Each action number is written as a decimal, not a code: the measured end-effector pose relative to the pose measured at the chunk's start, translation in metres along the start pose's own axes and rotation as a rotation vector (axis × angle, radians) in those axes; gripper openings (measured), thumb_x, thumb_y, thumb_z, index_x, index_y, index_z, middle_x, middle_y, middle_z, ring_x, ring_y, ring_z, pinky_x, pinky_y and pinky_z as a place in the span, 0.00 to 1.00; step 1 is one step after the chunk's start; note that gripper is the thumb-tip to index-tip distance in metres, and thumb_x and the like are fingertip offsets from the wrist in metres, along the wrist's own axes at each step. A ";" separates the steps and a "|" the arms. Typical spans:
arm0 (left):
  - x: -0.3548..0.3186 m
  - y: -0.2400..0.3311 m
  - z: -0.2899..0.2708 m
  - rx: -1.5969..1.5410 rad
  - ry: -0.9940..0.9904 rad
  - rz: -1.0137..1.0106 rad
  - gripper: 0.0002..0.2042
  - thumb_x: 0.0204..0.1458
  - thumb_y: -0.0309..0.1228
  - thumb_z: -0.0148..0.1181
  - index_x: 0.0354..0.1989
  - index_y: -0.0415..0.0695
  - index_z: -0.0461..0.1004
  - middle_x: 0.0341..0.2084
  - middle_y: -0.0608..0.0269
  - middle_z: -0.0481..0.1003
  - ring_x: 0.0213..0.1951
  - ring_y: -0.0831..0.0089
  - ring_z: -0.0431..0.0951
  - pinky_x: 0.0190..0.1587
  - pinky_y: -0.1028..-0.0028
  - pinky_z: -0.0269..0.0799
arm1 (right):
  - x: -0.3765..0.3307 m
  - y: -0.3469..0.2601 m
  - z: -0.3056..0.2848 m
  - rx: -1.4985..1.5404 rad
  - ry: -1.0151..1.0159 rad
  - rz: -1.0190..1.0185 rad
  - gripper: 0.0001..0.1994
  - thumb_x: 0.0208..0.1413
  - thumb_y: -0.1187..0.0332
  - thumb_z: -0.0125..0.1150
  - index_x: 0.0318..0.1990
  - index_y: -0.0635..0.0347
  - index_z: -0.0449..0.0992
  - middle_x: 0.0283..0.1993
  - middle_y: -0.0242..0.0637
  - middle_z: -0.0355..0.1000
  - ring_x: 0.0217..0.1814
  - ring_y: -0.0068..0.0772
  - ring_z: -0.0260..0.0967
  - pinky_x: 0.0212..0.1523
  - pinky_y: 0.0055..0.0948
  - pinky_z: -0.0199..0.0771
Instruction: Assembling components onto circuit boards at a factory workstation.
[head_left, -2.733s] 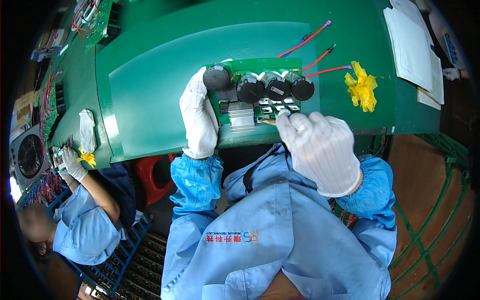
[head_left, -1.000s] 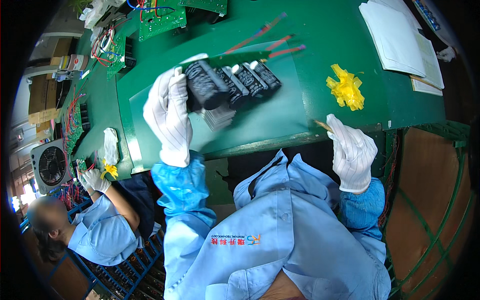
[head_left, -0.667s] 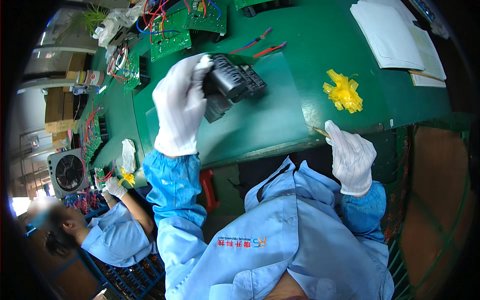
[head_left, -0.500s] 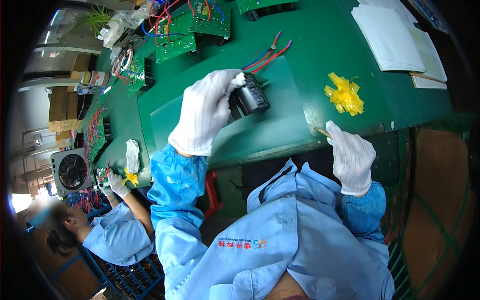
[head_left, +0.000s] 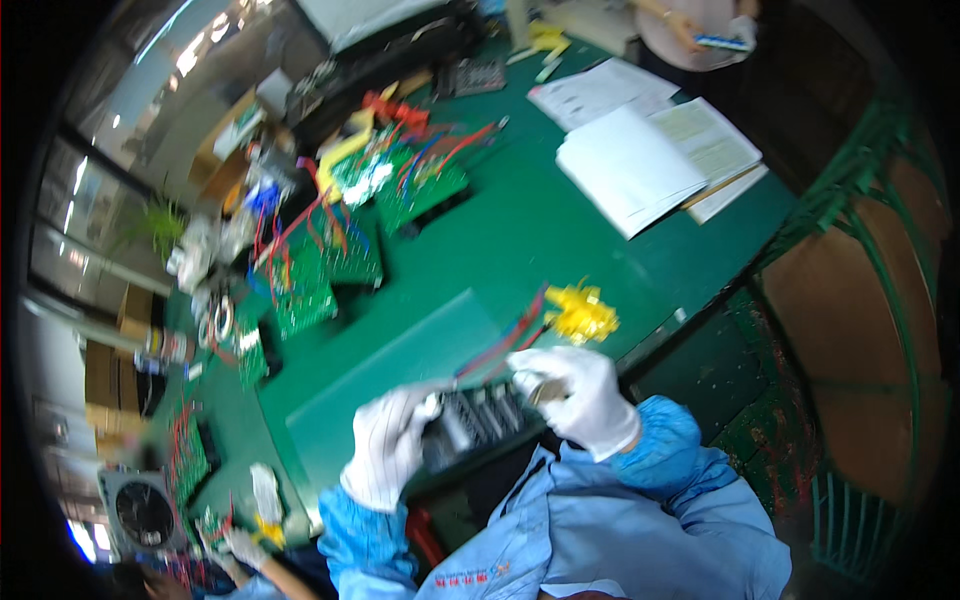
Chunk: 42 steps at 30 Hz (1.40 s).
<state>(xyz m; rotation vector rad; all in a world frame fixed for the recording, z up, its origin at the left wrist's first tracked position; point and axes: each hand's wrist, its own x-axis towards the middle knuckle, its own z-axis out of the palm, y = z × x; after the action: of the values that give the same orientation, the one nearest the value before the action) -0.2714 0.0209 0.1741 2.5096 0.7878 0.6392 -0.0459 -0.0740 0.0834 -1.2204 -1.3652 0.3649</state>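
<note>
My left hand in a white striped glove is closed on the left end of a circuit board, which is tilted with its black cylindrical capacitors showing. Red and blue wires trail off its far side, blurred by motion. At the board's right end is my gloved right hand, fingers closed round a small thin metallic tool; its exact kind is hard to make out. Just beyond that hand lies a bunch of yellow tape pieces.
A clear sheet covers part of the green table. Several wired boards stand at the left, and papers lie farther back. Co-workers' hands show at lower left and upper right. A fan stands left.
The view has swung, bringing more of the table's far side into sight. My left hand has brought the board nearer my body, and my right hand has come over to its right end.
</note>
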 end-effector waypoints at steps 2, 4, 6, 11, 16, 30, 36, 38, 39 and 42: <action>-0.008 0.010 -0.006 -0.004 -0.017 -0.061 0.09 0.60 0.28 0.59 0.45 0.41 0.81 0.37 0.50 0.81 0.38 0.50 0.82 0.43 0.62 0.76 | 0.020 0.000 0.006 0.039 -0.112 -0.271 0.26 0.46 0.79 0.63 0.58 0.64 0.78 0.43 0.45 0.80 0.38 0.38 0.78 0.39 0.35 0.80; -0.016 0.016 -0.010 -0.050 0.057 -0.125 0.10 0.61 0.31 0.61 0.40 0.36 0.81 0.33 0.49 0.81 0.34 0.52 0.82 0.39 0.64 0.75 | 0.019 -0.013 0.009 0.225 -0.351 -0.234 0.31 0.49 0.77 0.65 0.65 0.58 0.72 0.56 0.48 0.76 0.48 0.52 0.77 0.48 0.45 0.79; -0.019 0.013 -0.009 -0.032 0.106 -0.177 0.11 0.62 0.33 0.61 0.39 0.36 0.80 0.31 0.49 0.81 0.31 0.53 0.81 0.38 0.66 0.75 | 0.011 -0.014 0.019 0.074 -0.400 -0.182 0.35 0.48 0.76 0.64 0.69 0.59 0.66 0.61 0.50 0.73 0.51 0.54 0.75 0.49 0.47 0.79; -0.021 0.017 -0.007 -0.084 0.084 -0.255 0.12 0.63 0.34 0.61 0.42 0.35 0.80 0.31 0.49 0.80 0.31 0.56 0.81 0.38 0.67 0.75 | 0.019 -0.001 0.031 0.065 -0.459 -0.189 0.26 0.47 0.76 0.56 0.58 0.60 0.73 0.52 0.48 0.74 0.54 0.54 0.72 0.56 0.46 0.73; -0.017 0.020 -0.014 -0.243 0.134 -0.172 0.22 0.63 0.44 0.58 0.54 0.35 0.76 0.50 0.44 0.75 0.49 0.55 0.77 0.52 0.64 0.72 | 0.019 -0.004 0.045 0.057 -0.244 -0.224 0.19 0.48 0.76 0.58 0.51 0.58 0.78 0.46 0.42 0.78 0.50 0.52 0.75 0.51 0.43 0.76; -0.013 -0.033 -0.002 -0.730 0.082 -0.143 0.50 0.61 0.73 0.31 0.78 0.39 0.47 0.77 0.51 0.48 0.78 0.58 0.45 0.78 0.58 0.37 | 0.044 -0.013 0.031 0.296 -0.353 -0.336 0.19 0.46 0.79 0.61 0.49 0.56 0.80 0.44 0.40 0.78 0.46 0.44 0.78 0.45 0.38 0.80; -0.093 -0.139 0.025 0.545 0.025 -0.470 0.47 0.61 0.61 0.52 0.77 0.35 0.47 0.76 0.37 0.46 0.78 0.45 0.42 0.77 0.50 0.37 | 0.056 0.041 -0.013 1.174 -0.034 0.407 0.17 0.66 0.63 0.59 0.57 0.62 0.74 0.48 0.39 0.77 0.49 0.39 0.77 0.52 0.33 0.77; -0.118 -0.149 0.049 0.619 -0.108 -0.530 0.46 0.59 0.54 0.58 0.76 0.33 0.48 0.75 0.33 0.46 0.77 0.40 0.41 0.77 0.48 0.36 | 0.062 0.073 -0.032 1.521 0.110 0.757 0.19 0.66 0.54 0.59 0.54 0.60 0.72 0.41 0.37 0.73 0.40 0.36 0.73 0.42 0.34 0.76; -0.121 -0.159 0.056 0.586 -0.074 -0.553 0.45 0.59 0.53 0.57 0.76 0.33 0.48 0.75 0.33 0.46 0.77 0.40 0.41 0.77 0.48 0.36 | 0.059 0.076 -0.039 1.602 0.072 0.596 0.21 0.65 0.53 0.59 0.55 0.60 0.71 0.43 0.38 0.72 0.41 0.36 0.72 0.42 0.35 0.76; -0.112 -0.165 0.063 0.558 -0.037 -0.497 0.43 0.61 0.52 0.56 0.75 0.32 0.50 0.75 0.34 0.47 0.77 0.39 0.42 0.77 0.48 0.36 | 0.061 0.063 -0.060 1.895 -0.083 0.114 0.26 0.66 0.52 0.58 0.61 0.63 0.68 0.56 0.42 0.70 0.54 0.39 0.72 0.54 0.41 0.79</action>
<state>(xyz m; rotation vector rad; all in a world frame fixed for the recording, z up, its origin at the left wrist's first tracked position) -0.3878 0.0588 0.0047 2.6030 1.6906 0.2136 0.0489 -0.0263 0.0796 0.3376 -0.4595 1.3491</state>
